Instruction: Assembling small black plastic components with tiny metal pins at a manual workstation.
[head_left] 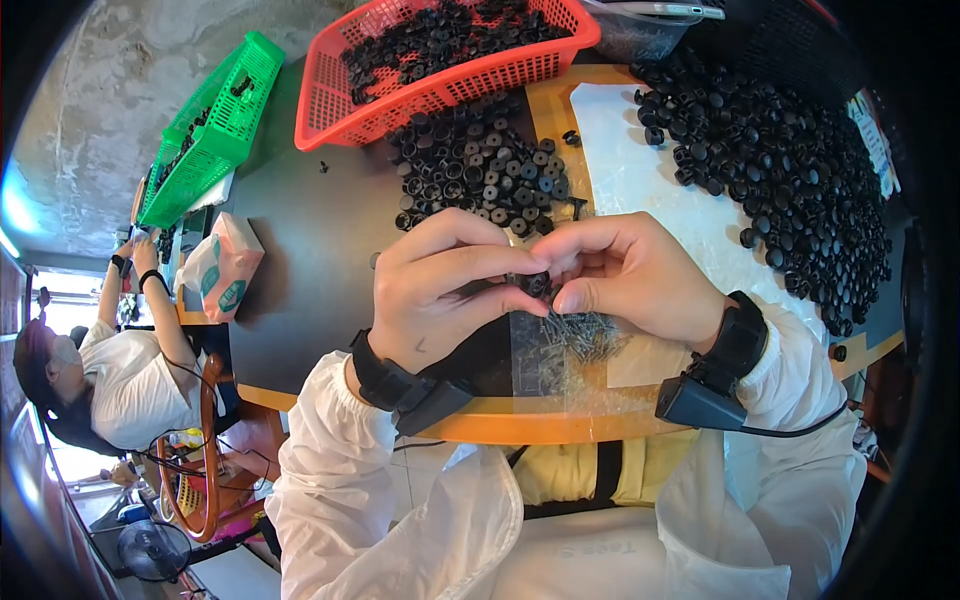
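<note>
Both hands meet over the near middle of the table, around a small black plastic part. My left hand pinches it between thumb and fingers. The fingers of my right hand are closed at the part's other side, partly hiding it. Just below the fingertips lies a heap of thin silvery screws. Beyond my left hand spreads a pile of black round parts with holes, some ring-shaped and some disc-like. A larger heap of black round caps covers the right side.
A red basket of black parts stands at the far side. A clear tub sits beside it. White sheeting lies under the caps. At left are a tissue pack, a green basket and another person at work.
</note>
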